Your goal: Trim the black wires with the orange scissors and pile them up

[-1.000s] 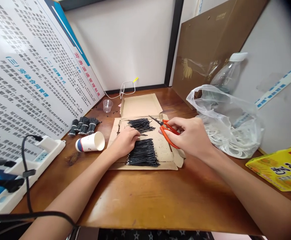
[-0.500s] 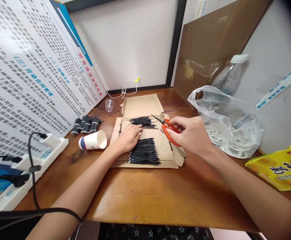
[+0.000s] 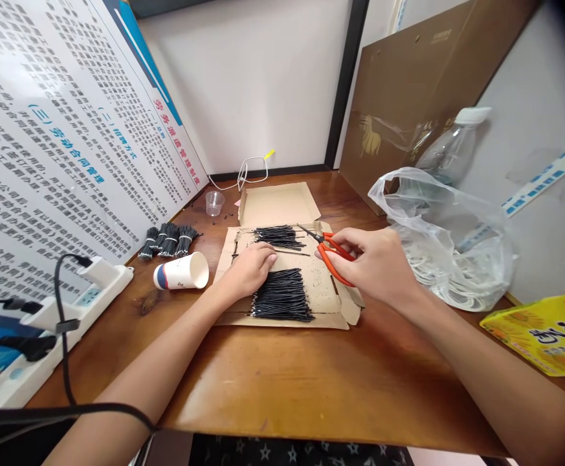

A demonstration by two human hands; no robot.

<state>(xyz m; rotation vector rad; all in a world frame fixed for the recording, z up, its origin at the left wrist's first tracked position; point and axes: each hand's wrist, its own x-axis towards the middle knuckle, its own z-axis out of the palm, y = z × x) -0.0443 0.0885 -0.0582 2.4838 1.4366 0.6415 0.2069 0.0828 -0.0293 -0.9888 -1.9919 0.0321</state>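
Note:
My left hand (image 3: 252,266) lies over the left part of an unfolded cardboard box (image 3: 328,309), fingers closed. A single thin black wire (image 3: 294,253) sticks out to the right from its fingertips. My right hand (image 3: 379,259) grips orange-handled scissors (image 3: 334,262), their dark pointed blades directed left at the upper pile. That upper pile of short black wires (image 3: 276,237) rests on the cardboard beyond my left hand. Nearer to me is a larger, neatly laid pile of black wires (image 3: 283,296). Small dark bits dot the cardboard right of it.
Tied wire bundles (image 3: 168,240) and a tipped paper cup (image 3: 182,272) lie left, before a power strip (image 3: 88,301). A clear plastic cup (image 3: 214,203) stands behind. At right are a plastic bag (image 3: 457,252) with white cords, a bottle (image 3: 450,152) and a yellow packet (image 3: 544,330).
A single wire now shows at my left fingertips, below the upper pile. The scissors remain in my right hand, nearly in place; the whole view has shifted slightly.

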